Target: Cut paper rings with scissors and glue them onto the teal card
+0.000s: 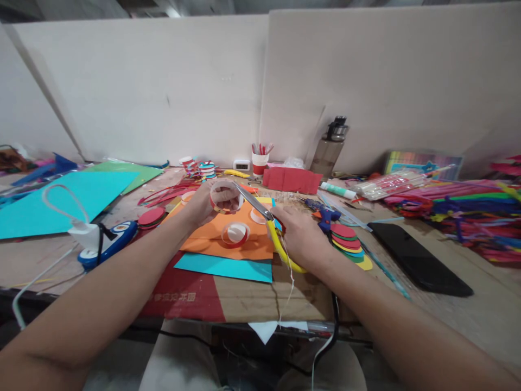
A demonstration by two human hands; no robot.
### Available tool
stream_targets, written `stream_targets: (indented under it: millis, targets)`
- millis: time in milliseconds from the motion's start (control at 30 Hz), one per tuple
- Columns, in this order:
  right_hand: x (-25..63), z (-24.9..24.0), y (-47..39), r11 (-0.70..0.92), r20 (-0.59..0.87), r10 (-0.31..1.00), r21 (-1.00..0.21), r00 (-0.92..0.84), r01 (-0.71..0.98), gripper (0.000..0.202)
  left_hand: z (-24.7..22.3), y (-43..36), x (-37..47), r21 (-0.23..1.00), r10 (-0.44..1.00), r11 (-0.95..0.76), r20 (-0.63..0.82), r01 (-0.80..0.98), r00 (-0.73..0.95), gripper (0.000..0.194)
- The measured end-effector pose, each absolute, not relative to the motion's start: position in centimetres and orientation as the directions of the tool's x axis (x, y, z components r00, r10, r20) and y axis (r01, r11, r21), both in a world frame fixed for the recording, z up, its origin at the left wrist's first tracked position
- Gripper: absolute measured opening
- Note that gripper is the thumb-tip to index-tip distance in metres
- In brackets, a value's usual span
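My left hand [207, 202] is closed around a paper cup ring [227, 210], an open band with a whitish inside and some red on it. Yellow-handled scissors [280, 244] are gripped in my right hand [299, 233], their metal blades reaching up and left to the ring's upper right rim. Whether the blades touch or cut the rim is hard to tell. Below lies an orange sheet [207, 244] on a turquoise sheet [232, 267]. Another red and white cup ring [236, 233] rests on the orange sheet, with further pale rings partly hidden behind my hands.
Right of my hands are stacked coloured paper discs [348, 244], a blue glue gun [325, 214] and a black phone [419, 258]. A blue power strip [109, 244] with a white plug stands left. Toward the back are a cup of pens [260, 163] and a bottle [328, 149].
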State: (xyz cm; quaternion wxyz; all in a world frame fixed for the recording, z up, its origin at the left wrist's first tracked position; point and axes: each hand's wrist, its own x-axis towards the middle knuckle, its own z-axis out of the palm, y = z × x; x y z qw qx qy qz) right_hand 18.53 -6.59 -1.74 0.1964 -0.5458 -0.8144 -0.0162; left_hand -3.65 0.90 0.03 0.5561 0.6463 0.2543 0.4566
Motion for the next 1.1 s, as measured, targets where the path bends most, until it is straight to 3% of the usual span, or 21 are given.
stream_targets:
  millis: [300,700,1100]
  targets:
    - [18.45,-1.71,-6.63,0.376,0.339,0.892,-0.183,-0.3,0.908,0.027,0.05,0.86,-3.28,0.941,0.91,-0.257,0.312,-0.22,0.274,0.034]
    - [18.38,-1.63,-6.86,0.367,0.352,0.887,-0.142,-0.3,0.919,0.035,0.01,0.44,-3.04,0.945,0.898,-0.229,0.298,-0.235,0.323,0.033]
    - [18.45,-1.63,-6.8,0.368,0.326,0.894,-0.138,-0.309,0.92,0.03,0.04,0.62,-3.21,0.952,0.891,-0.212,0.281,-0.22,0.357,0.029]
